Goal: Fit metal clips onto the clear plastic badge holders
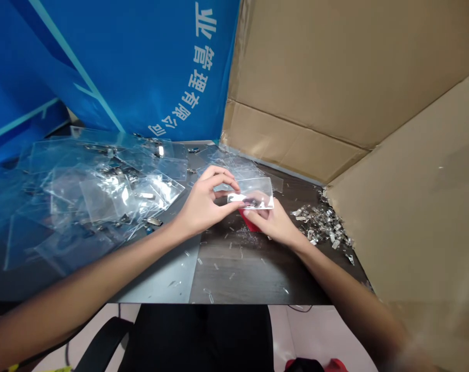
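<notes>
Both of my hands hold one clear plastic badge sleeve (253, 188) above the middle of the dark table (234, 274). My left hand (203, 204) pinches the sleeve's left edge with curled fingers. My right hand (271, 219) grips its lower edge from below, where a small dark metal clip (250, 200) sits against the sleeve. A small red object (250, 222) shows just under my right hand; most of it is hidden.
A loose heap of clear sleeves with clips (98, 194) covers the table's left side. A pile of small metal clips (322, 225) lies at the right. Tiny plastic scraps (219, 263) dot the tabletop. Cardboard sheets (412, 217) stand right and behind, a blue banner (122, 67) behind left.
</notes>
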Available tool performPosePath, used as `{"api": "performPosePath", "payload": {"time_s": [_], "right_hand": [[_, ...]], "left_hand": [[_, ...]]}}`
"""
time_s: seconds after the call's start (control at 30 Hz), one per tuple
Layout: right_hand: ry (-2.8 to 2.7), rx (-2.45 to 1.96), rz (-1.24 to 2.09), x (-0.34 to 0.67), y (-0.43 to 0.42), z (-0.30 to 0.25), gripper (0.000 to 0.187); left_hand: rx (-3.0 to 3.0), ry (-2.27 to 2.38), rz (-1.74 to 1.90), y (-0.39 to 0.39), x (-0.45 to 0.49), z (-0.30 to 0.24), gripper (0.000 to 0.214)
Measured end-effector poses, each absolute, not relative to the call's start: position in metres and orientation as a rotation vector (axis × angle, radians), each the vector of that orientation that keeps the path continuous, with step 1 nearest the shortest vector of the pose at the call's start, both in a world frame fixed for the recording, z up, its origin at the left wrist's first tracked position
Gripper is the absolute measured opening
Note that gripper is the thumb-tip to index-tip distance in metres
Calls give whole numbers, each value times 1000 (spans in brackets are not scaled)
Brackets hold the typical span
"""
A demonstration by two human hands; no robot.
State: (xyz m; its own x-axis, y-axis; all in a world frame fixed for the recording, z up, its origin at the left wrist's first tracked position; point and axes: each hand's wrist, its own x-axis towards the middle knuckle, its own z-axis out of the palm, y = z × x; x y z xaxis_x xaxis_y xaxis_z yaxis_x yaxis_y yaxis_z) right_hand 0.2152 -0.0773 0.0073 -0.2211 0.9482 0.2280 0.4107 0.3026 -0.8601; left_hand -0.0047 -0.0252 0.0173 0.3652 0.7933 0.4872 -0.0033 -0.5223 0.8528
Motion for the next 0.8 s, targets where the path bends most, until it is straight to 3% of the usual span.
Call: {"api": "performPosePath", "payload": {"time_s": [0.27, 0.6, 0.8], "right_hand": [[-1827, -1176, 637, 210, -84, 5, 31], [-2092, -1112, 495, 208, -88, 2, 30], [-2024, -1125, 570, 206, -90, -3, 21]], "left_hand": [[2172, 781, 1088, -34, -3, 6, 15], [2638, 703, 980, -33, -1, 0, 74], [2635, 658, 939, -35, 0, -6, 80]]}}
